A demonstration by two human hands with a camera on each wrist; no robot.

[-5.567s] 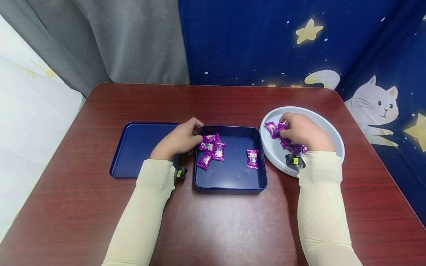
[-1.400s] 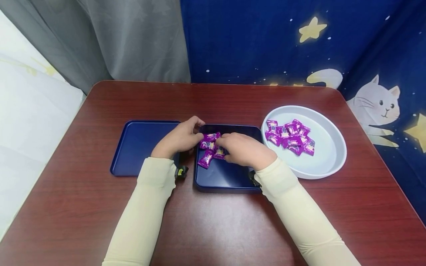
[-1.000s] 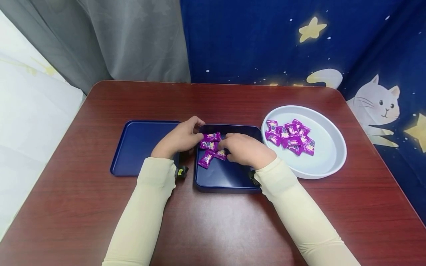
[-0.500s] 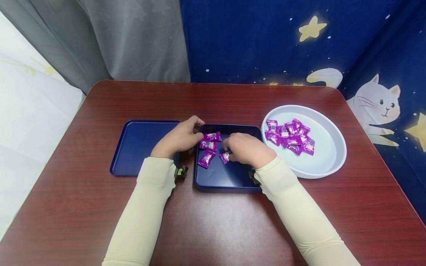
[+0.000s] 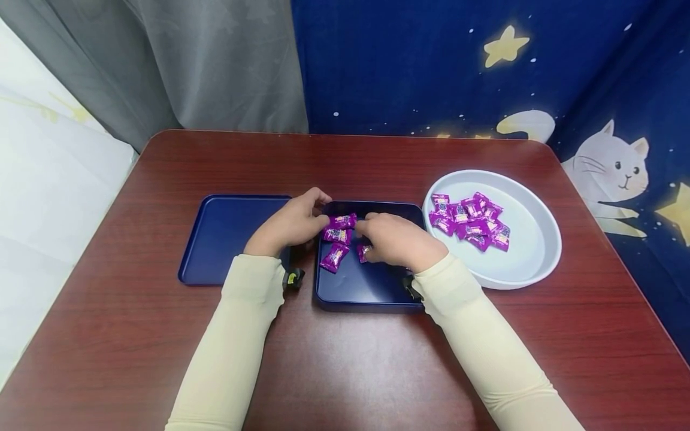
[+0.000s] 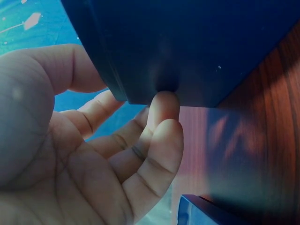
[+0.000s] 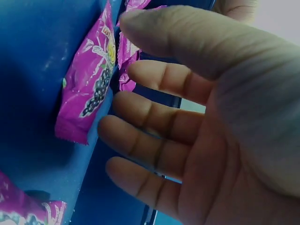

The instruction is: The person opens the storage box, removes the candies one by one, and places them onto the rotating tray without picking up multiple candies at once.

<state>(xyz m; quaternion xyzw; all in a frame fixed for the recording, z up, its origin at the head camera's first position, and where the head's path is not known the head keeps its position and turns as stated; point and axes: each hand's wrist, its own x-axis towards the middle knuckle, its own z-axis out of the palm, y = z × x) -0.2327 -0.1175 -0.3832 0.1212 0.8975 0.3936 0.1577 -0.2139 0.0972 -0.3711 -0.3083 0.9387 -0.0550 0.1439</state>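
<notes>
Candy (image 7: 89,79): purple, in the box (image 5: 372,292), just off the fingertips of the right hand (image 5: 400,240), which covers most of it in head view.
Right hand: thumb and fingers apart, slightly bent, nothing clamped; thumb tip close to the candy, contact can't tell.
Wrapper: glossy film, probably slick. Piece looks light, likely firm inside, low break risk.
Crimped ends: thin, probably floppy, poor hold. Better to pinch across the middle of the body, thumb against fingers on the long sides.
Candy axis: clearly longer than wide; in right wrist view it runs steeply, upper right to lower left, one crimp at bottom. Head view: direction hidden.
Left trio (image 5: 338,236): by the box's left wall. Far and middle ones lie roughly left-right; near one slants, far end leaning right.
Fifth candy (image 7: 28,208): also in the box; only part shows, in head view just a sliver near the right cuff.
Left hand (image 5: 291,224): bent round the box's far left corner, thumb over rim, fingertip on outer wall; looks clamped on the box.
Dish (image 5: 530,254): right of box; its pile (image 5: 473,221) points every way.
Lid (image 5: 229,242): flat, left of box.
</notes>
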